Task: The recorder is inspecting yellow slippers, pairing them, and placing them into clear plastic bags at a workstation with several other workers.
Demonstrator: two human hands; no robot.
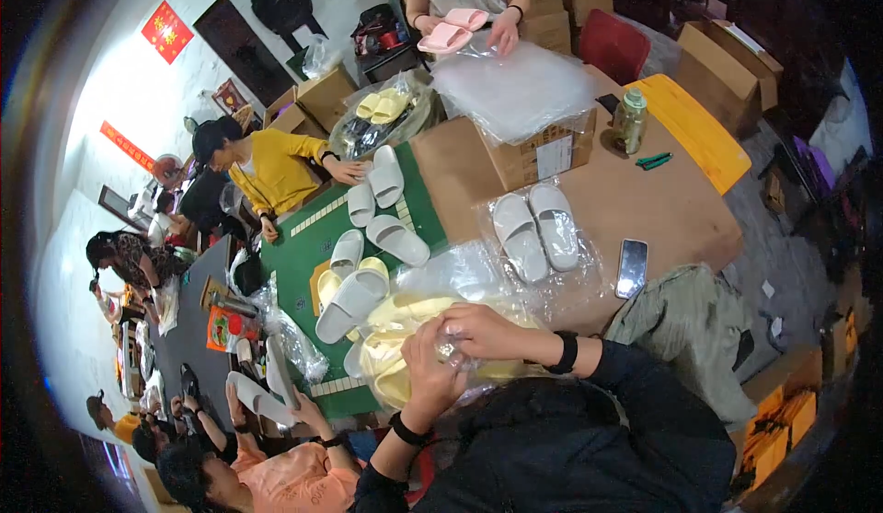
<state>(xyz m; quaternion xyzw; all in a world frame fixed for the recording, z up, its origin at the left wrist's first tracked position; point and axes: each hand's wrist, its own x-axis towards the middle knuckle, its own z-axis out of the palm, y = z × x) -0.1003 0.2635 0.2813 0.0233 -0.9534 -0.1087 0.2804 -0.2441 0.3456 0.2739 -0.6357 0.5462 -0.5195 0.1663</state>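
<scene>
My left hand (430, 370) and my right hand (487, 332) meet at the near table edge, fingers closed on the gathered plastic of a clear bag (457, 358). Pale yellow slippers (391, 352) show through the plastic just left of and beneath my hands. Beyond them lies a pair of light grey slippers (521, 237) in a clear bag. To the left, a loose grey slipper (352, 306) rests across a yellow one, beside more grey slippers (397, 241) on the green mat. My fingertips are partly hidden by the crumpled plastic.
A phone (632, 268), a bottle (629, 122) and a green cutter-like tool (654, 161) lie to the right. Across the table, a person holds pink slippers (452, 33) over a stack of clear bags (515, 90). Co-workers on the left handle grey slippers. Grey-green cloth (685, 329) sits near my right arm.
</scene>
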